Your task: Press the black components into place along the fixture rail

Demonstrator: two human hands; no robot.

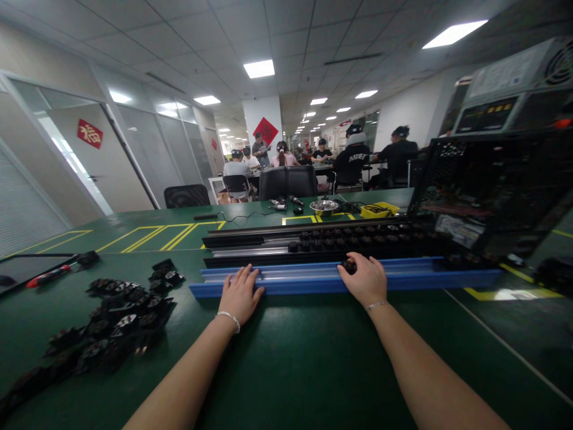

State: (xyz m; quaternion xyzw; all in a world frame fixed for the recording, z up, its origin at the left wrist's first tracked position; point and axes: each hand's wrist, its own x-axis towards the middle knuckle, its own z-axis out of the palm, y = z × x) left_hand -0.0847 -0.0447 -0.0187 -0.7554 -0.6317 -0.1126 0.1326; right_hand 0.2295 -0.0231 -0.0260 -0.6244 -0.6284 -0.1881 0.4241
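two hands are in view, one blue channel (304, 285) and one black part (348, 267) at the right hand (367, 278). behind the blue channel are black channels (233, 240), at least two; a row of small black pieces (353, 239) sits in them, more than ten, too blurred to count surely. the heap of black components (125, 316) on the left overlaps too much for a count. there is one metal bowl (324, 206), one yellow tray (379, 210), one red-handled tool (51, 276) and one open computer case (483, 185). at least seven people (356, 156) are further back.

the blue channel's long axis runs left to right across the green surface (304, 364), nearly parallel to the black channels; its open side faces up. it lies in front of them, and the heap is off its left end. the black part is at the channel, right of its middle; which way it points cannot be told, as the fingers cover much of it.

the two hands are well apart. the left hand (239, 292) rests open on the left part of the blue channel, fingers spread. the right hand is closed on the black part, thumb and fingertips around it. each wrist wears one bracelet (230, 319).
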